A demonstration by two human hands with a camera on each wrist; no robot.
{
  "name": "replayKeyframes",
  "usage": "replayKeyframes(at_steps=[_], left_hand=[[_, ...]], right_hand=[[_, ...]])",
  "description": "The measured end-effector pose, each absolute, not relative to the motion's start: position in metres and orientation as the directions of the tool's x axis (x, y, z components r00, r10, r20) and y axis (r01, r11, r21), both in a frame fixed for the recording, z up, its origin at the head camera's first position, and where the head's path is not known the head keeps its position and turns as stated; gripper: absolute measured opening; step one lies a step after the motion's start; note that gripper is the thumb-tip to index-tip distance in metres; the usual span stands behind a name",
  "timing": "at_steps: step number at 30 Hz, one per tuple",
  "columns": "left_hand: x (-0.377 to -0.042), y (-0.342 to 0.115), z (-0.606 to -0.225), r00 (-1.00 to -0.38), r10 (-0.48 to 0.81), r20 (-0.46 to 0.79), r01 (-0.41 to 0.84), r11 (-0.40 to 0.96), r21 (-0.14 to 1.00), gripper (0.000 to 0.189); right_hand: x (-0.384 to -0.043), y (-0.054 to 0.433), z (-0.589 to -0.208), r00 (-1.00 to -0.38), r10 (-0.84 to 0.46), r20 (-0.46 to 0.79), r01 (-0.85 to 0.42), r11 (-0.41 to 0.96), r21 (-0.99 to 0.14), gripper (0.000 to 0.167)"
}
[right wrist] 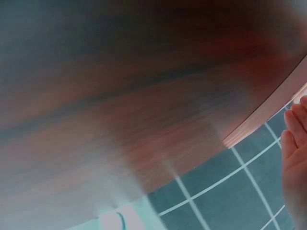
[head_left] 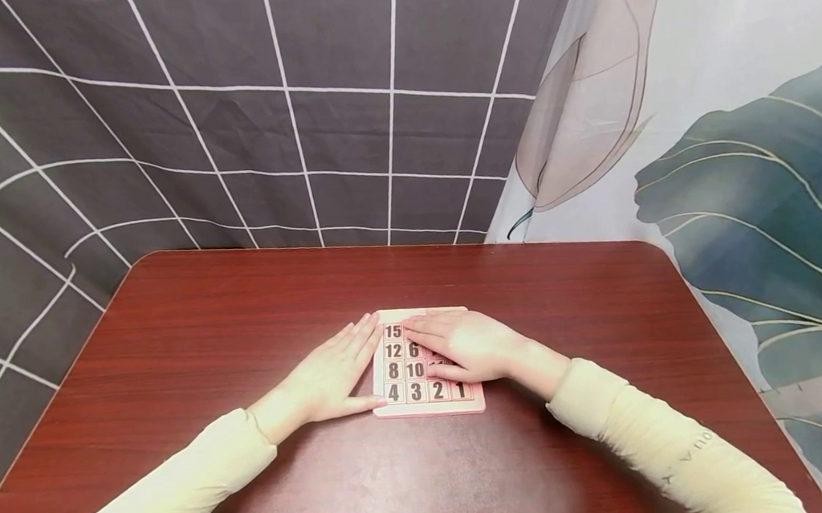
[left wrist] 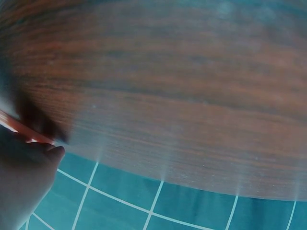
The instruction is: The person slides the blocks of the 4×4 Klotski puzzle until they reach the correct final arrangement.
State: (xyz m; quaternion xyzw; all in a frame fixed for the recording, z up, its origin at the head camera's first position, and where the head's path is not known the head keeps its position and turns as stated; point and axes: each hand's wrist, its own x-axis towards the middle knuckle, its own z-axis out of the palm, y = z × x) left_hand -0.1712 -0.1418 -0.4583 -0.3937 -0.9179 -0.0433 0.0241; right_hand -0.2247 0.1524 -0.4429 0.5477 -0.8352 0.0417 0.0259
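A number slide puzzle (head_left: pixel 430 408) with a pale pinkish frame lies flat on the table, its square tiles printed with dark numerals. The bottom row reads 4, 3, 2, 1; down the left column run 15, 12, 8 and 4. Along the left side of the puzzle my left hand (head_left: pixel 329 376) rests with fingers straight, fingertips at the upper left corner and thumb at the lower left. My right hand (head_left: pixel 478 346) lies over the upper right tiles with its fingers extended, hiding several of them. In the right wrist view, the puzzle's edge (right wrist: pixel 261 115) shows beside the fingers.
The reddish-brown wooden table (head_left: pixel 242 318) has rounded back corners. Behind it hangs a dark grey curtain (head_left: pixel 343 133) with white grid lines, and at the right a white curtain (head_left: pixel 699 48) printed with large leaves.
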Motion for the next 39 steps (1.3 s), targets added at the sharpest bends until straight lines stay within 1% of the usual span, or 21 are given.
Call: replayKeyframes(at_steps=[5, 12, 21, 31, 39], left_hand=[[-0.172, -0.142, -0.461, -0.687, 0.722, 0.089, 0.727, 0.685, 0.056, 0.103], [-0.173, -0.143, -0.462, -0.691, 0.719, 0.077, 0.723, 0.689, 0.049, 0.104], [-0.172, -0.142, -0.46, -0.693, 0.717, 0.073, 0.721, 0.69, 0.064, 0.104], [-0.173, -0.142, -0.462, -0.687, 0.721, 0.091, 0.727, 0.683, 0.069, 0.103], [-0.173, -0.142, -0.463, -0.693, 0.717, 0.074, 0.721, 0.69, 0.066, 0.104]], right_hand=[[-0.223, 0.173, -0.443, -0.419, -0.902, 0.108, -0.908, 0.415, -0.055, 0.061], [-0.221, 0.19, -0.446, -0.425, -0.895, 0.138, -0.905, 0.423, -0.044, 0.059], [-0.224, 0.176, -0.449, -0.4, -0.905, 0.143, -0.915, 0.403, -0.013, 0.058], [-0.226, 0.162, -0.446, -0.416, -0.905, 0.087, -0.909, 0.417, -0.008, 0.058], [-0.221, 0.178, -0.439, -0.427, -0.897, 0.115, -0.904, 0.428, -0.023, 0.06]])
